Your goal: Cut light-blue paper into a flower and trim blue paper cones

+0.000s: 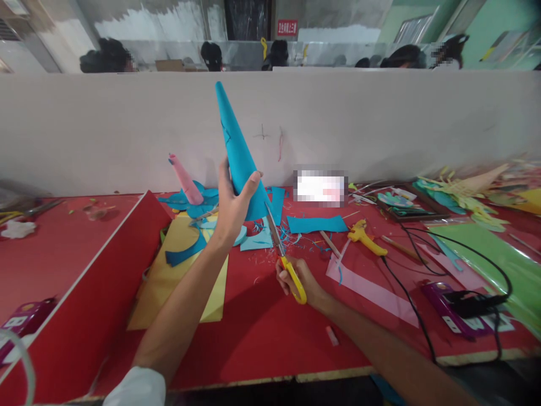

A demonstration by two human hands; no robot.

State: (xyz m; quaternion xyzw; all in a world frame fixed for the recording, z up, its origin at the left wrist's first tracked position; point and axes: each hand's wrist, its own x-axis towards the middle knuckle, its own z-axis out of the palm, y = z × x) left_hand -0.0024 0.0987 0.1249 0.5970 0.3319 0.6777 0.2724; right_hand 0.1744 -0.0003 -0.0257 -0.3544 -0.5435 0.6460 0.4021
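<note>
A tall blue paper cone (242,149) is tilted in the air over the table, its narrow tip up and to the left. My left hand (236,197) is wrapped round its lower part, thumb across the front. Low on the right, my right hand (298,279) grips the yellow handles of a pair of scissors (278,239). Their metal blades point up and left and reach the cone's bottom edge; I cannot tell how far apart they are. Under the cone lie a light blue paper piece (257,242) and thin blue paper shreds (291,241).
A pink cone (186,179) stands on blue petal shapes at the left back. Yellow sheets (169,282) lie beside a red divider (97,299). Rightward are a blue strip (316,224), a yellow glue gun (366,238) with its cord, pink strips (372,293) and a purple power strip (456,310).
</note>
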